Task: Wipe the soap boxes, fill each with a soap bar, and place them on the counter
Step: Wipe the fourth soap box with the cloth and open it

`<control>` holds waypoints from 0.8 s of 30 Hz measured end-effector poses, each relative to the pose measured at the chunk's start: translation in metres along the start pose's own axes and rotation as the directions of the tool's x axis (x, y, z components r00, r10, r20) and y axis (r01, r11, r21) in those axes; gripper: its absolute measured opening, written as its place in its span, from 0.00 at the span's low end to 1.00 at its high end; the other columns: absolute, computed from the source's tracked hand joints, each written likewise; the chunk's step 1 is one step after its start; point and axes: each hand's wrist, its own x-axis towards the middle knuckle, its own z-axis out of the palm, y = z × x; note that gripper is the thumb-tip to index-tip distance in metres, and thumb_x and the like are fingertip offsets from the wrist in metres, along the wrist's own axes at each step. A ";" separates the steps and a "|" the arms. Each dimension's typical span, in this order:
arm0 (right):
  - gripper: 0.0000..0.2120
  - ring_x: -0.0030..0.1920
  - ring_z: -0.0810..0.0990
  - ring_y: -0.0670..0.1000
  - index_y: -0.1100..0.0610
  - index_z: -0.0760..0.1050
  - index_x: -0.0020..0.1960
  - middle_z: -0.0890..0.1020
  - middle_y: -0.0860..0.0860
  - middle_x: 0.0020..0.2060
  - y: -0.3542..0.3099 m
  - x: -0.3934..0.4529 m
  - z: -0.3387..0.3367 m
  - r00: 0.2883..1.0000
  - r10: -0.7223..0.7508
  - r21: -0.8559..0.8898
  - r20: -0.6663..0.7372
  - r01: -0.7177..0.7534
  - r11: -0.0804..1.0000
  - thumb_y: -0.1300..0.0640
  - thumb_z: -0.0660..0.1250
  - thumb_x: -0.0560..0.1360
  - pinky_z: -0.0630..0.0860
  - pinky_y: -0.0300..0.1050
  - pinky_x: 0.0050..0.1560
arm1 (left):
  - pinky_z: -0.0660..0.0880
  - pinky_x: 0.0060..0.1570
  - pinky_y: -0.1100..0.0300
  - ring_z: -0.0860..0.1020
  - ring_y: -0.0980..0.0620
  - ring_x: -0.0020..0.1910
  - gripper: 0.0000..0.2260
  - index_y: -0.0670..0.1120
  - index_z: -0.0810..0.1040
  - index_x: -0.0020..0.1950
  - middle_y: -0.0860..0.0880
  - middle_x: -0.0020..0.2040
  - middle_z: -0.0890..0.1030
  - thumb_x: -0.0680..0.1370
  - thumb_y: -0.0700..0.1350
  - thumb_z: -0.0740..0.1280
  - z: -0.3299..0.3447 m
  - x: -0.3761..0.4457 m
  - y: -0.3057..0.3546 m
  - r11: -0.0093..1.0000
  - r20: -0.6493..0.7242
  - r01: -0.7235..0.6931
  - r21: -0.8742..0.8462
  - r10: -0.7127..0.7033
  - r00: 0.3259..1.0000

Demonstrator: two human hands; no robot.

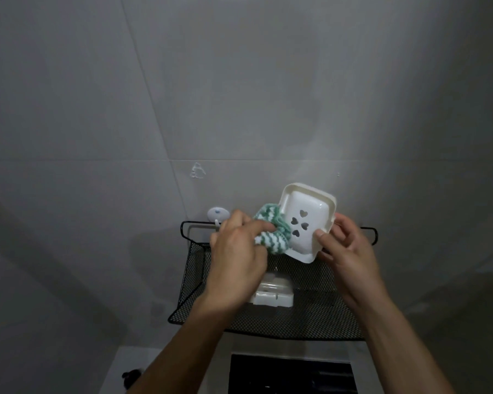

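Right hand around empty soap box; left hand around cloth; perhaps another box in basket.

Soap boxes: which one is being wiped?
The soap box with heart holes, held up by the right hand. The left hand presses the cloth on it; the other box sits on the rack.

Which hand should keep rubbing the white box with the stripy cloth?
Probably the left hand: it already grips the cloth against the soap box, while the right hand holds the box's edge.
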 end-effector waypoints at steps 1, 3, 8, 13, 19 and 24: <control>0.15 0.52 0.86 0.52 0.58 0.74 0.63 0.86 0.52 0.53 0.001 0.000 -0.001 1.000 0.012 0.019 0.000 -0.012 1.000 0.68 0.66 0.78 0.82 0.41 0.42 | 0.72 0.55 0.56 0.72 0.56 0.52 0.19 0.53 0.82 0.60 0.56 0.48 0.71 0.75 0.35 0.65 -0.003 0.002 0.000 0.995 -0.022 0.014 -0.094 -0.016 1.000; 0.17 0.54 0.86 0.55 0.60 0.73 0.64 0.86 0.53 0.55 0.003 -0.001 0.001 1.000 0.029 0.058 0.005 -0.029 0.998 0.68 0.67 0.77 0.84 0.46 0.45 | 0.72 0.50 0.68 0.72 0.63 0.50 0.19 0.55 0.81 0.60 0.60 0.48 0.71 0.75 0.36 0.65 -0.010 0.005 0.006 0.980 -0.098 -0.002 -0.199 -0.018 0.995; 0.18 0.53 0.86 0.54 0.56 0.73 0.63 0.85 0.52 0.56 0.003 -0.004 0.012 0.995 0.024 0.085 0.098 -0.032 0.996 0.66 0.70 0.75 0.83 0.47 0.42 | 0.74 0.53 0.52 0.74 0.53 0.51 0.20 0.54 0.77 0.67 0.54 0.51 0.71 0.75 0.48 0.63 -0.010 0.011 0.028 0.985 -0.143 -0.109 -0.134 0.090 0.986; 0.17 0.53 0.86 0.54 0.55 0.73 0.61 0.85 0.52 0.57 0.003 -0.005 0.015 0.993 0.017 0.145 0.119 -0.034 0.989 0.70 0.68 0.75 0.83 0.48 0.41 | 0.62 0.52 0.51 0.69 0.49 0.55 0.23 0.55 0.70 0.73 0.49 0.54 0.70 0.78 0.55 0.62 0.004 0.016 0.035 0.953 -0.128 -0.103 0.284 0.144 0.981; 0.19 0.54 0.85 0.54 0.56 0.72 0.61 0.84 0.53 0.56 0.003 -0.004 0.013 0.995 -0.065 0.154 0.076 0.052 0.987 0.73 0.67 0.75 0.83 0.45 0.44 | 0.64 0.56 0.49 0.70 0.47 0.56 0.23 0.50 0.68 0.74 0.49 0.54 0.70 0.79 0.53 0.60 0.010 0.022 0.036 0.978 -0.069 -0.061 0.200 0.076 0.995; 0.19 0.55 0.85 0.56 0.55 0.72 0.62 0.84 0.53 0.58 0.000 -0.002 0.007 0.995 -0.082 0.143 0.062 0.073 0.987 0.70 0.69 0.75 0.83 0.46 0.45 | 0.66 0.58 0.47 0.71 0.48 0.55 0.21 0.48 0.68 0.75 0.49 0.53 0.70 0.81 0.47 0.60 0.011 0.017 0.032 0.994 -0.022 -0.061 0.094 0.063 0.998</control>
